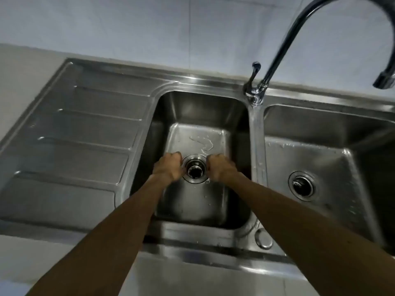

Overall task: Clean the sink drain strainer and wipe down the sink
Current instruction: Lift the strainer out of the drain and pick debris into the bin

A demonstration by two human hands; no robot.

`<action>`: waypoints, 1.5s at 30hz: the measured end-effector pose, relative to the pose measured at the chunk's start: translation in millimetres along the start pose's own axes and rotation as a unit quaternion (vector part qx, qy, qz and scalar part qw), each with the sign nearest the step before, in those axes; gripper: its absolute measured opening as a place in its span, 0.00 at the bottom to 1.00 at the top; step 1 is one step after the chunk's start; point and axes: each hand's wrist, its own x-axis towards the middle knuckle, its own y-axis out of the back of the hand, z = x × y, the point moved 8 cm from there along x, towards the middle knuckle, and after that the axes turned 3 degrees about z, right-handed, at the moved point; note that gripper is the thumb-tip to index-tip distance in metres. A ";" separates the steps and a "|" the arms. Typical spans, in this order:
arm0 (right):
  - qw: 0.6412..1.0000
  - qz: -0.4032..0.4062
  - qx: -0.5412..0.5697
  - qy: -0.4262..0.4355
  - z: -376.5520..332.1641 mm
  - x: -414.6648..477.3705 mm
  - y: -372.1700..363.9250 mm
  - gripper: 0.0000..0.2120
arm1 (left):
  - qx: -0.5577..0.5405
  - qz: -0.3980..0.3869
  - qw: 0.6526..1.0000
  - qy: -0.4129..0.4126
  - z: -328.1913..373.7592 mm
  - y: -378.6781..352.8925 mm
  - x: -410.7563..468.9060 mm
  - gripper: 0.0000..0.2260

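Note:
A round metal drain strainer sits in the bottom of the left steel sink basin. My left hand rests against the strainer's left rim, fingers curled under. On the right rim lies my right hand, also curled. The fingertips of both hands are hidden beneath the knuckles, so whether they grip the strainer is unclear. A small streak of water lies on the basin floor behind the drain.
A ribbed draining board lies left of the basin. A second, wet basin with its own drain is to the right. The curved tap rises behind the divider, spout over the right basin. A round cap sits on the front rim.

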 end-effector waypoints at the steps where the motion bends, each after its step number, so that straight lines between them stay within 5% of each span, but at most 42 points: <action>1: 1.000 -0.010 -0.011 0.001 -0.6 6.2 -7.1 0.17 | 0.008 -0.004 1.000 0.002 0.6 -4.2 7.3 0.14; 8: 0.998 0.030 -0.004 -0.055 6.8 36.1 -28.5 0.25 | 0.098 0.030 0.995 0.005 4.9 -30.1 41.4 0.26; 21: 0.987 0.084 0.022 -0.135 10.8 45.8 -38.0 0.19 | 0.170 0.049 0.984 -0.024 18.0 -47.4 56.0 0.23; 33: 0.973 0.096 0.192 -0.082 3.1 -19.4 61.0 0.15 | 0.004 0.117 0.991 -0.069 47.5 56.6 -7.3 0.13; 38: 0.959 0.145 0.238 -0.060 62.9 -75.8 119.4 0.12 | -0.135 0.157 0.969 -0.134 108.8 95.1 -60.9 0.10; 45: 0.947 0.170 0.234 -0.143 182.6 -149.2 135.8 0.13 | -0.130 0.118 0.953 -0.245 238.6 58.9 -98.7 0.10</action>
